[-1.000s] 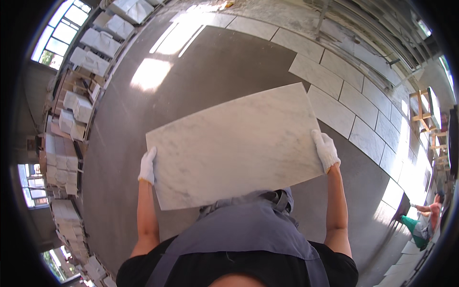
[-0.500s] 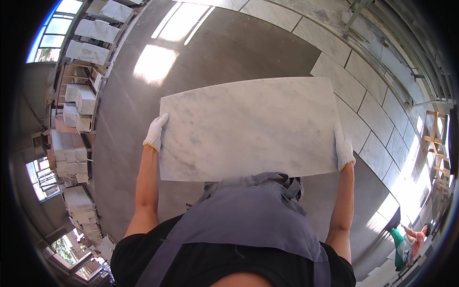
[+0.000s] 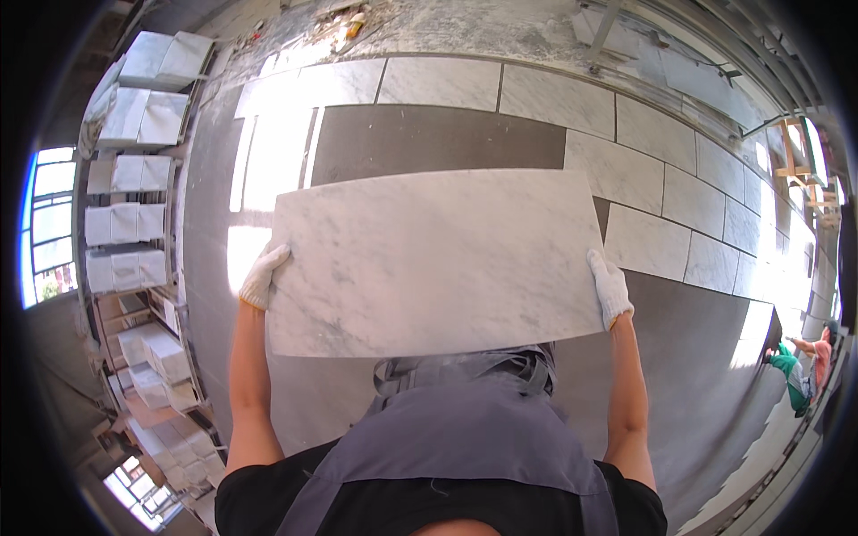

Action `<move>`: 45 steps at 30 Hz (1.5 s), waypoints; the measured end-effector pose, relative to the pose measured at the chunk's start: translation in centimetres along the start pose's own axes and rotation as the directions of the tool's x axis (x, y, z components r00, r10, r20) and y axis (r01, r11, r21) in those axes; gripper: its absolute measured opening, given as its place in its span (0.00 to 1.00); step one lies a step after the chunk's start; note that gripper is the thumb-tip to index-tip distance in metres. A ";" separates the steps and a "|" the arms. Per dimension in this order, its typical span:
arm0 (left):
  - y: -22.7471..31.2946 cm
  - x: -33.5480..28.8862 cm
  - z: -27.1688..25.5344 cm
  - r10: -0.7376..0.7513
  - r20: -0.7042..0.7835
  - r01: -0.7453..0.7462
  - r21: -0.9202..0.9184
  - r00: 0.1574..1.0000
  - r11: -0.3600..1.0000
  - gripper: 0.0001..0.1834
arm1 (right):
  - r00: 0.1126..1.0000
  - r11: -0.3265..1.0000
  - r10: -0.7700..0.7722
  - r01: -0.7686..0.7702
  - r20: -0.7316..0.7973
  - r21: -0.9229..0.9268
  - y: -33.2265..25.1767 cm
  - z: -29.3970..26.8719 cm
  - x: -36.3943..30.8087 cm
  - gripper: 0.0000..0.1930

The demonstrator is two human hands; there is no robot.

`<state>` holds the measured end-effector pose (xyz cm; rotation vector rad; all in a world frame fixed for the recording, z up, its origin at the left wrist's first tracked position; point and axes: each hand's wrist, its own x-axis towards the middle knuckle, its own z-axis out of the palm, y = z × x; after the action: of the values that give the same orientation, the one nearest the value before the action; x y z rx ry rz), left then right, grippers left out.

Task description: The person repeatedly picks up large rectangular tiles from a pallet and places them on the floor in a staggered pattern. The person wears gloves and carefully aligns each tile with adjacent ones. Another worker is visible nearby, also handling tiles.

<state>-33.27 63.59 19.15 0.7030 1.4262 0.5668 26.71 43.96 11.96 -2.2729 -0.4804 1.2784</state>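
A large white marble slab point(image 3: 433, 263) with grey veining is held in front of my body, its long side running left to right. My left hand point(image 3: 264, 275), in a white knitted glove with a yellow cuff, grips the left edge. On the right edge is my right hand point(image 3: 610, 288), gloved the same way. Both thumbs lie near the edges of the top face, and the other fingers are mostly hidden. Beyond the slab, laid marble slabs point(image 3: 438, 85) form rows on the grey floor point(image 3: 420, 138).
Stacks of white slabs point(image 3: 125, 223) line the left side on racks. Metal rails point(image 3: 760, 54) run along the far right. Wooden frames point(image 3: 794, 161) stand at the right, and another person point(image 3: 795, 375) is low down there. Small debris point(image 3: 353, 27) lies beyond the rows.
My view has turned right-to-left across the room's layout, with the laid rows now straighter ahead. The slab stays in both hands and appears slightly lower and further left.
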 end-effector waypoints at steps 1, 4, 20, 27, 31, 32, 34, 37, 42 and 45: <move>0.6 0.6 0.1 -0.043 -0.025 0.043 0.015 0.999 0.999 0.32 | 0.994 0.994 0.105 -0.105 -0.018 0.013 0.4 0.4 -0.1 0.33; 3.5 4.7 0.0 0.006 0.109 -0.003 -0.023 0.994 1.000 0.32 | 0.992 0.985 0.120 -0.114 -0.031 0.133 1.0 1.8 1.5 0.34; 13.3 27.6 -1.9 -0.234 0.031 0.215 0.291 0.972 0.932 0.27 | 0.958 0.887 0.280 -0.282 -0.059 -0.366 -6.1 12.6 14.0 0.39; 15.3 35.5 1.0 -0.381 0.049 0.334 0.391 0.923 0.858 0.25 | 0.923 0.824 0.368 -0.380 -0.114 -0.420 -4.4 18.3 16.5 0.35; 15.8 40.8 2.8 -0.396 0.025 0.342 0.455 0.918 0.822 0.27 | 0.899 0.806 0.421 -0.432 -0.121 -0.405 -2.8 22.7 19.6 0.32; 16.2 41.6 3.1 -0.398 0.096 0.315 0.455 0.912 0.833 0.27 | 0.902 0.814 0.416 -0.427 -0.117 -0.394 -2.6 23.5 20.3 0.32; 17.1 42.7 3.5 -0.416 0.096 0.329 0.463 0.904 0.823 0.27 | 0.899 0.813 0.426 -0.430 -0.102 -0.393 -2.7 24.8 21.4 0.31; 18.2 42.9 3.7 -0.389 0.074 0.303 0.499 0.918 0.812 0.27 | 0.893 0.797 0.444 -0.428 -0.067 -0.427 -3.2 25.8 22.6 0.30; 17.1 42.9 3.5 -0.411 0.002 0.354 0.503 0.912 0.788 0.21 | 0.903 0.795 0.429 -0.374 0.007 -0.477 -2.3 27.0 25.9 0.29; 15.3 43.7 4.1 -0.384 -0.019 0.335 0.531 0.923 0.778 0.23 | 0.902 0.781 0.432 -0.369 0.009 -0.504 -0.8 27.2 29.3 0.28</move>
<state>-24.93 105.34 0.49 0.8405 1.5942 -0.1769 17.81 66.29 -20.01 -2.8501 -0.4084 1.6678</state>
